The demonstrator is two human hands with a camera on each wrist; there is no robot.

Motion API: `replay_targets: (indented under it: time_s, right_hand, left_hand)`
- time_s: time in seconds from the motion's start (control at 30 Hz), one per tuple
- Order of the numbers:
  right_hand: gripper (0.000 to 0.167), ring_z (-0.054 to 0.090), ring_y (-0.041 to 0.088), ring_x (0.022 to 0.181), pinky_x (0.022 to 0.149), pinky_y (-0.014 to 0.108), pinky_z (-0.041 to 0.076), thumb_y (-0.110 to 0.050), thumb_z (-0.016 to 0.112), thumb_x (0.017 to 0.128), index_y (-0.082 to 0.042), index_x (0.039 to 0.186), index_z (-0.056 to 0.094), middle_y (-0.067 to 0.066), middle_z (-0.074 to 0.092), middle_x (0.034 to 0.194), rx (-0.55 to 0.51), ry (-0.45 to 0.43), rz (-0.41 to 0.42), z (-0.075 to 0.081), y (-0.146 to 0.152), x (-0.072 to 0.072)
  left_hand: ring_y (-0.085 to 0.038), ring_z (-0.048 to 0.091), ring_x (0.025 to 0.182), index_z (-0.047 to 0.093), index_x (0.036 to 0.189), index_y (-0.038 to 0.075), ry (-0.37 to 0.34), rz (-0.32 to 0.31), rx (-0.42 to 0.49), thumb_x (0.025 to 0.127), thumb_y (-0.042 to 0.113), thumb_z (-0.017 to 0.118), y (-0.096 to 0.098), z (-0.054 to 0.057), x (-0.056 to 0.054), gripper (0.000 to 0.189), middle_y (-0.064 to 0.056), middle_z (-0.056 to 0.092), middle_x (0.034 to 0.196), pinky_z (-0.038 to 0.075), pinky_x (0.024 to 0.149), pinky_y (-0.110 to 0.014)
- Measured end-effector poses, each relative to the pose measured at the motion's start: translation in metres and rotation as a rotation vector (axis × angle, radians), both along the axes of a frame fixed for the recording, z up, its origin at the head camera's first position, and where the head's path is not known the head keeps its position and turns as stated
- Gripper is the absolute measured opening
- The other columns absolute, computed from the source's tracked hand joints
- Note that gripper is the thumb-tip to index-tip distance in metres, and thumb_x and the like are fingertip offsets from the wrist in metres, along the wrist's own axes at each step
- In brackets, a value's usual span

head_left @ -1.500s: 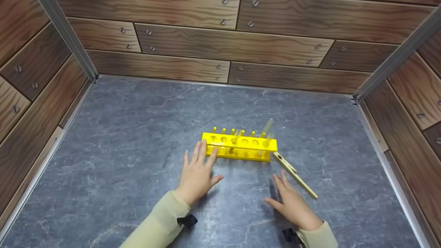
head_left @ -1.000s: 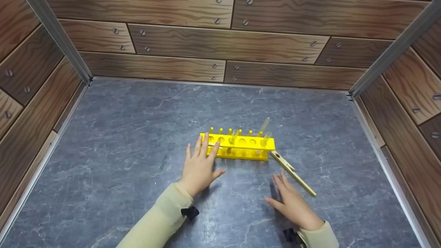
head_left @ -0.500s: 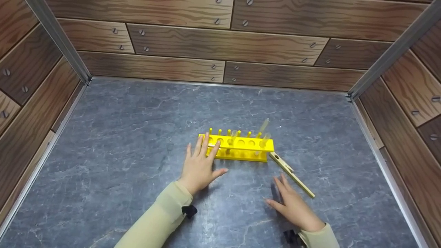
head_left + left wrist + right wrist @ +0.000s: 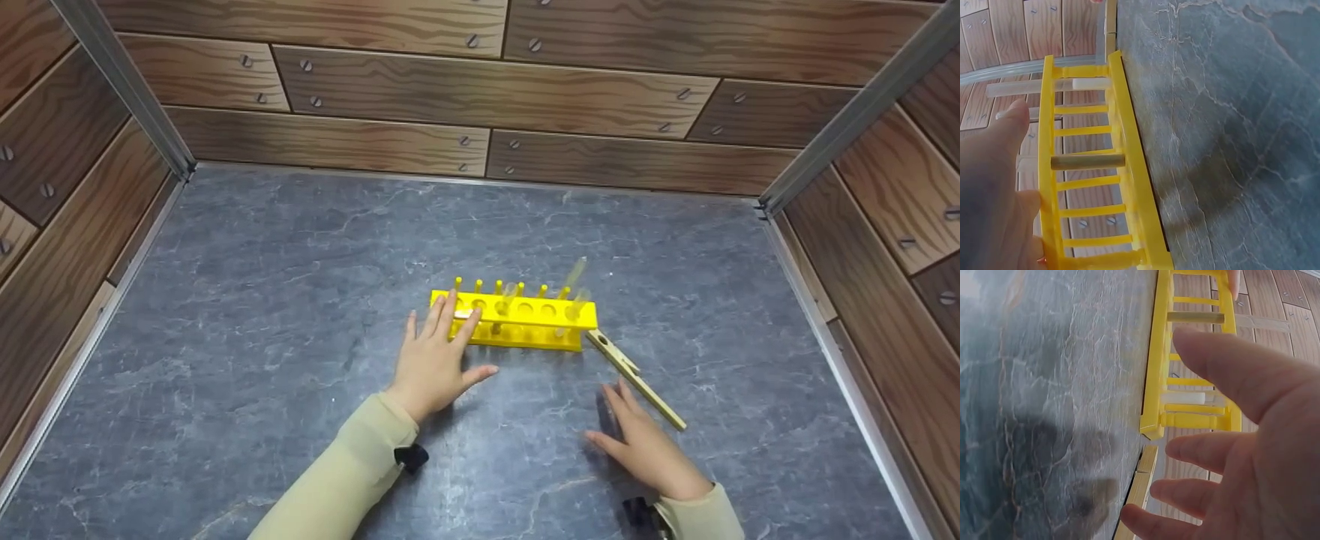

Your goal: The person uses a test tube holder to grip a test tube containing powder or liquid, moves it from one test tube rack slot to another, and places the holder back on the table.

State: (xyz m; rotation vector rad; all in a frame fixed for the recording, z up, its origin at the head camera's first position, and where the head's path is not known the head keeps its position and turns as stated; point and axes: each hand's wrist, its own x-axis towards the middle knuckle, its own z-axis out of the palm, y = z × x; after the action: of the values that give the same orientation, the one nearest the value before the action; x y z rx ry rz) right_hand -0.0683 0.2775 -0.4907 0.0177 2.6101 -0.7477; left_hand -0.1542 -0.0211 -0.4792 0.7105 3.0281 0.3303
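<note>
A yellow test tube rack [image 4: 517, 321] stands upright on the table. My left hand [image 4: 429, 371] lies over its left end with straight, spread fingers, the fingertips at the top bar. A test tube with brown contents [image 4: 1088, 162] stands in the third hole from the left. In the right-end hole is a test tube with whitish contents [image 4: 1092, 84]. Behind that end, a clear test tube [image 4: 577, 270] sits tilted at the last peg. A wooden test tube clamp [image 4: 637, 381] lies slanted off the rack's right corner. Beside it my right hand [image 4: 651, 450] holds nothing, fingers extended.
A grey marble-patterned tabletop [image 4: 315, 247] runs all round the rack. Wood-print panels [image 4: 390, 82] wall in the back and both sides, with metal posts [image 4: 131, 82] in the corners.
My left hand has moved a little forward and right, its fingers further over the rack's end. My right hand has shifted slightly right, closer to the clamp. The rack and tubes keep their arrangement.
</note>
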Motion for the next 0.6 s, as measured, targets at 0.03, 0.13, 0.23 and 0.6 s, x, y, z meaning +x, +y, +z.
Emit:
replay_targets:
  time_s: [0.03,0.13,0.23,0.6]
  right_hand:
    - [0.086,0.021,0.044,0.134,0.101,0.061,0.024,-0.048,0.059,0.087,-0.001,0.147,0.021,0.027,0.003,0.151,0.002,0.005,0.002,0.0,0.0,-0.001]
    - [0.083,0.02,0.044,0.134,0.102,0.06,0.023,-0.046,0.059,0.088,0.001,0.146,0.023,0.027,0.004,0.151,0.031,0.044,0.01,0.001,0.001,-0.004]
    - [0.079,0.021,0.046,0.133,0.102,0.06,0.023,-0.043,0.059,0.089,0.003,0.145,0.027,0.029,0.008,0.15,0.07,0.113,0.01,0.001,0.003,-0.008]
    - [0.062,0.034,0.051,0.123,0.098,0.062,0.029,-0.027,0.061,0.091,0.009,0.136,0.039,0.033,0.032,0.14,0.135,0.308,-0.059,-0.001,0.018,-0.036]
  left_hand:
    - [-0.029,0.003,0.141,0.016,0.151,0.024,-0.005,0.001,0.001,0.082,0.077,0.024,0.0,0.0,0.0,0.087,-0.015,0.0,0.155,0.01,0.107,-0.06]
    - [-0.029,0.002,0.141,0.016,0.15,0.024,-0.024,0.003,0.005,0.083,0.075,0.029,0.0,0.002,0.0,0.086,-0.014,-0.001,0.155,0.009,0.107,-0.06]
    - [-0.029,0.002,0.141,0.017,0.15,0.024,-0.032,0.004,0.003,0.084,0.074,0.033,0.001,0.003,0.0,0.085,-0.014,-0.001,0.155,0.01,0.107,-0.059]
    - [-0.028,0.0,0.141,0.015,0.151,0.025,-0.065,0.014,-0.018,0.084,0.074,0.031,0.001,0.007,-0.001,0.084,-0.013,-0.003,0.155,0.011,0.108,-0.058]
